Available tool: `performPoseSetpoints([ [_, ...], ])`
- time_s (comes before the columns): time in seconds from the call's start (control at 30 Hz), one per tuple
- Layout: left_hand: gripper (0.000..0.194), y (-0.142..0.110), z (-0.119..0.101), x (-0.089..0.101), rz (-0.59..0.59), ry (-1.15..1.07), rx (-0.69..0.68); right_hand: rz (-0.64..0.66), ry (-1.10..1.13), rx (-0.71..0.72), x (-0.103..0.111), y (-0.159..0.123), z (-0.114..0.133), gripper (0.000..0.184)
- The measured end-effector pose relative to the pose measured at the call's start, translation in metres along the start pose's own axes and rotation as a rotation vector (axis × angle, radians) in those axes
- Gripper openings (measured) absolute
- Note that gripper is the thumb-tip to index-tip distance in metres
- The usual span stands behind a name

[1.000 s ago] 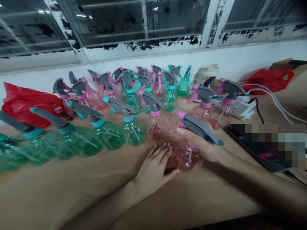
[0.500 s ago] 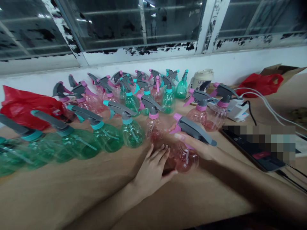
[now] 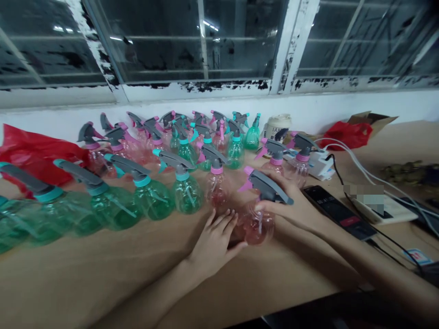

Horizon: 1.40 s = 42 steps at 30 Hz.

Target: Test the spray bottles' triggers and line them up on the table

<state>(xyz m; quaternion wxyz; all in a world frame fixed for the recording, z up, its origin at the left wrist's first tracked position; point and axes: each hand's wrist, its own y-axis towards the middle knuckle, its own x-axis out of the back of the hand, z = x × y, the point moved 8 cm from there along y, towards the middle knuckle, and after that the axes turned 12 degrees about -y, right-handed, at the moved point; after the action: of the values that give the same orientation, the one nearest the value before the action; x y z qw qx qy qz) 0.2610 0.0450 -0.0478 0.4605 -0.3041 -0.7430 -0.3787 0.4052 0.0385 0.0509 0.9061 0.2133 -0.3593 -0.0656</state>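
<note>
A pink spray bottle (image 3: 258,225) with a grey trigger head and a pink collar stands on the table. My right hand (image 3: 291,201) wraps it from the right below the head, thumb across its shoulder and the other fingers mostly hidden behind. To its left, my left hand (image 3: 216,242) is open, fingers spread, with the thumb tip close to the bottle's base; whether it touches I cannot tell. Just beyond my left fingertips is another pink spray bottle (image 3: 218,191). Beside that stands a green spray bottle (image 3: 187,195), at the end of a row of green ones reaching left.
More pink and green spray bottles crowd toward the wall. A red plastic bag (image 3: 44,153) lies at left, another red bag (image 3: 346,135) at back right. A phone (image 3: 338,212), white cables (image 3: 363,167) and a white adapter (image 3: 321,165) lie right; a cup (image 3: 278,124) stands behind.
My right hand has shifted from the bottle's neck and head down toward its shoulder. My left hand has barely moved. The camera view has tilted and turned slightly.
</note>
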Motion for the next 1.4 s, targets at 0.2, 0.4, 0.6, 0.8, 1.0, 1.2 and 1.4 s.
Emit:
performPoseSetpoints([
  [0.2, 0.055, -0.002, 0.0, 0.0, -0.003, -0.015, -0.006, -0.001, -0.36, 0.018, 0.004, -0.024, -0.012, 0.066],
  [0.4, 0.045, -0.004, -0.001, -0.001, 0.024, -0.016, -0.008, -0.057, -0.551, 0.072, 0.005, -0.037, -0.011, 0.055],
  [0.6, 0.047, -0.003, -0.002, 0.001, 0.015, 0.006, -0.026, -0.087, -0.634, 0.051, 0.012, -0.025, -0.017, 0.044],
  [0.8, 0.043, -0.002, -0.001, 0.002, 0.013, 0.005, -0.033, -0.048, -0.728, 0.006, 0.003, 0.004, -0.025, 0.036],
  [1.0, 0.044, -0.003, -0.001, 0.002, 0.003, -0.007, -0.038, -0.024, -0.81, -0.097, -0.007, 0.029, -0.018, 0.04],
  [1.2, 0.037, -0.003, -0.001, 0.001, 0.017, 0.001, -0.046, -0.014, -0.877, -0.213, -0.009, 0.04, -0.022, 0.039],
  [1.4, 0.036, -0.002, 0.001, -0.002, 0.037, 0.016, -0.044, -0.012, -0.867, -0.214, -0.012, 0.049, -0.028, 0.044],
])
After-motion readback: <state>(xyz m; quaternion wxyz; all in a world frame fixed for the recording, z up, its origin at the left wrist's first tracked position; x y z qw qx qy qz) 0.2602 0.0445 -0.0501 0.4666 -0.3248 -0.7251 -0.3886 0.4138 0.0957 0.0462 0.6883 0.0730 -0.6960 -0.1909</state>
